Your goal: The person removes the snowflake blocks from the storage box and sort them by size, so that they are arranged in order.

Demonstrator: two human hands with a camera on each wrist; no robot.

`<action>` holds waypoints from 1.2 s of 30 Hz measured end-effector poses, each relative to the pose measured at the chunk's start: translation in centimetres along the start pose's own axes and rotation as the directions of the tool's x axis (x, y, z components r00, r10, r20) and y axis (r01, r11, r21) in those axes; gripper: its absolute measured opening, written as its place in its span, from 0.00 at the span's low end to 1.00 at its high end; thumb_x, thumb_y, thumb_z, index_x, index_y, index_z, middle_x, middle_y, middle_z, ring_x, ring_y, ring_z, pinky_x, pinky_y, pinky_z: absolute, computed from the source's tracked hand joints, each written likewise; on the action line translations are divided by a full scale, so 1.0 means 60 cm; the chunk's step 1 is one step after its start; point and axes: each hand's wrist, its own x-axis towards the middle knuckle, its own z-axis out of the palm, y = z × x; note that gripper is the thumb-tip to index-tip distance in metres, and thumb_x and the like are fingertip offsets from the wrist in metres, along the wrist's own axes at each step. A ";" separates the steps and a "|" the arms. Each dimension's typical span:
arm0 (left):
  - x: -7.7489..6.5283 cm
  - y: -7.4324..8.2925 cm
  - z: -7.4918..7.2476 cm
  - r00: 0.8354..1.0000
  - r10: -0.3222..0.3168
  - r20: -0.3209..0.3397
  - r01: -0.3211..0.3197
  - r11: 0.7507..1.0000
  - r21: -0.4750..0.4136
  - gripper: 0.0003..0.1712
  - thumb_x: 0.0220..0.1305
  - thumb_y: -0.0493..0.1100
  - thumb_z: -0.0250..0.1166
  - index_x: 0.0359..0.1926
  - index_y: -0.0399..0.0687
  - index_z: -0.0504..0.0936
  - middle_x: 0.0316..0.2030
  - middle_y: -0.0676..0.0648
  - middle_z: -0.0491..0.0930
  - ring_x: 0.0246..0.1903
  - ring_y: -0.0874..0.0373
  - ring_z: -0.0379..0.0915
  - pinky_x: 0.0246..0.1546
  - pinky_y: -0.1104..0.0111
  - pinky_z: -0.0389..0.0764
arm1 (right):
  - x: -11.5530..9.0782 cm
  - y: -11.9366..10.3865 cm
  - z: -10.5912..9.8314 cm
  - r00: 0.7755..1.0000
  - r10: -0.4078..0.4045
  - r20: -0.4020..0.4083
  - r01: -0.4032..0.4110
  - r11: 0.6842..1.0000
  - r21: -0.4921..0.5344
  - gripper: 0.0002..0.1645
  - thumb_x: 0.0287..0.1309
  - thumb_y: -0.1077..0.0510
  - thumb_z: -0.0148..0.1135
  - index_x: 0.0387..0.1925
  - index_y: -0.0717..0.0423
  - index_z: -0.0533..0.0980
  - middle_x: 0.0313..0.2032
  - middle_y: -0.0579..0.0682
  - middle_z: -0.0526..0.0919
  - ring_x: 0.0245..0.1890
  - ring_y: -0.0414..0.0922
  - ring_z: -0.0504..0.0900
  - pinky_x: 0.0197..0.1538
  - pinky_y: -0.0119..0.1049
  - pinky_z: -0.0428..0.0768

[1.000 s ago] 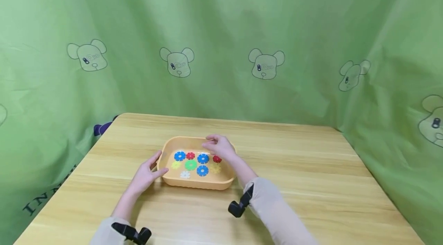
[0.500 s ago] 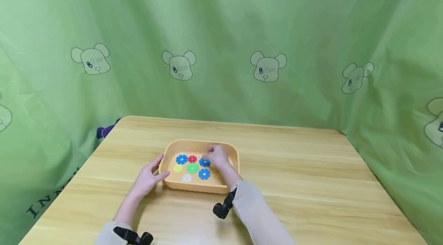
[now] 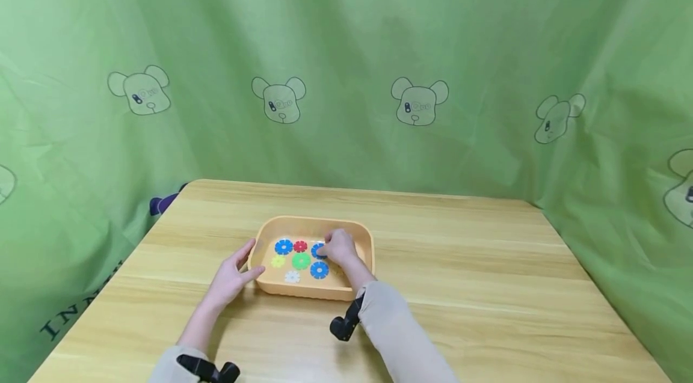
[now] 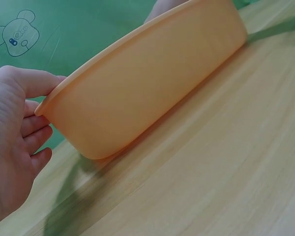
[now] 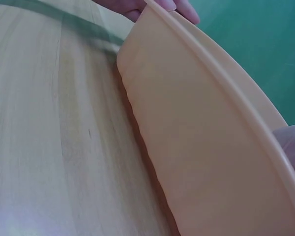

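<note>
An orange plastic tray [image 3: 303, 290] stands on the table with several flat notched snowflake discs inside. My left hand [image 3: 228, 278] holds its left end; in the left wrist view, the thumb lies over the rim and the fingers [image 4: 37, 130] are outside, below it. Inside the tray, my right hand [image 3: 342, 248] has its fingertips on a blue disc [image 3: 315, 249] and partly covers it; whether they pinch it is hidden. Close by are a red disc [image 3: 300, 246], a green disc [image 3: 301, 261] and another blue disc [image 3: 319, 270]. The tray wall [image 5: 187, 118] mostly hides my right hand in the right wrist view.
Further left in the tray lie a blue disc [image 3: 283, 247], a yellow disc [image 3: 278, 261] and a white disc [image 3: 292, 276]. The wooden table [image 3: 460, 263] extends around the tray. A green curtain [image 3: 346, 40] hangs behind and at both sides.
My right hand has come down and to the left, from above the tray's far right part onto the blue disc, and now covers the right-hand red disc. My left hand stays at the rim.
</note>
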 end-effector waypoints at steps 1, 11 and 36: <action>0.000 0.001 0.000 1.000 0.000 -0.003 0.000 1.000 0.000 0.41 0.58 0.35 0.63 0.68 0.31 0.53 0.68 0.33 0.49 0.66 0.39 0.46 0.66 0.54 0.51 | 0.000 -0.001 0.000 1.000 0.000 0.001 0.000 1.000 -0.012 0.12 0.41 0.63 0.73 0.26 0.65 0.77 0.24 0.49 0.74 0.26 0.44 0.69 0.31 0.35 0.73; 0.000 0.007 -0.002 1.000 -0.001 -0.007 0.001 1.000 0.003 0.41 0.58 0.35 0.63 0.68 0.31 0.53 0.68 0.33 0.48 0.67 0.40 0.46 0.66 0.56 0.51 | 0.001 -0.006 0.002 0.999 -0.013 0.041 0.017 0.995 -0.098 0.12 0.41 0.64 0.73 0.27 0.65 0.77 0.25 0.51 0.74 0.27 0.46 0.71 0.31 0.35 0.74; -0.005 0.009 -0.001 1.000 -0.017 0.005 0.016 0.999 0.037 0.42 0.58 0.38 0.64 0.68 0.32 0.52 0.68 0.34 0.48 0.67 0.39 0.45 0.66 0.53 0.49 | -0.007 -0.003 -0.019 0.988 -0.139 0.071 0.139 0.990 0.008 0.10 0.49 0.71 0.63 0.36 0.64 0.79 0.23 0.50 0.75 0.20 0.41 0.73 0.20 0.28 0.74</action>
